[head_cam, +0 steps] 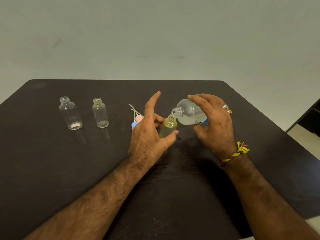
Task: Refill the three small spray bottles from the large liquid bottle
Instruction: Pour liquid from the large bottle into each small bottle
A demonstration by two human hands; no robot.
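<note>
The right hand (213,122) gripped the big bottle (190,112), tipped leftward, mouth seemingly touching the small bottle (167,126) the left hand (149,134) held.

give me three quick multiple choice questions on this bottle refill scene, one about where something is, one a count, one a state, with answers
1. Where do the two empty small bottles stand?
A. left part of the table
B. right of the large bottle
C. in the person's lap

2. How many small bottles are uncapped on the table or in hand?
A. one
B. three
C. five

3. How is the large bottle held?
A. upright and capped
B. lying flat on the table
C. tipped, mouth at the small bottle's neck

Answers:
1 A: the wider empty bottle and the slimmer empty bottle stand on the table left of both hands.
2 B: those two plus the yellowish bottle gripped by the left hand.
3 C: the right hand holds the large bottle tilted, its open mouth at the yellowish bottle's neck.
</note>
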